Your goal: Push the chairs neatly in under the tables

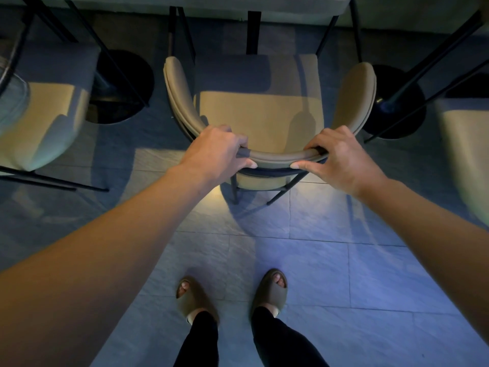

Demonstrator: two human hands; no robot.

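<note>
Three chairs in view: middle chair [260, 120] is the one in hand, its seat front already shadowed under the table edge [264, 7].
Backrest [275, 156]: curved rim nearest the person, gripped at both ends, likely for a straight push.
Left hand [219, 152]: fingers curled over the rim, thumb underneath.
Right hand [341, 157]: same clasp, mirrored.
Neighbours: left chair [45, 115] and right chair [465, 144] flank it, apart.
Feet [232, 295]: set well back on the tiled floor [344, 274].
</note>
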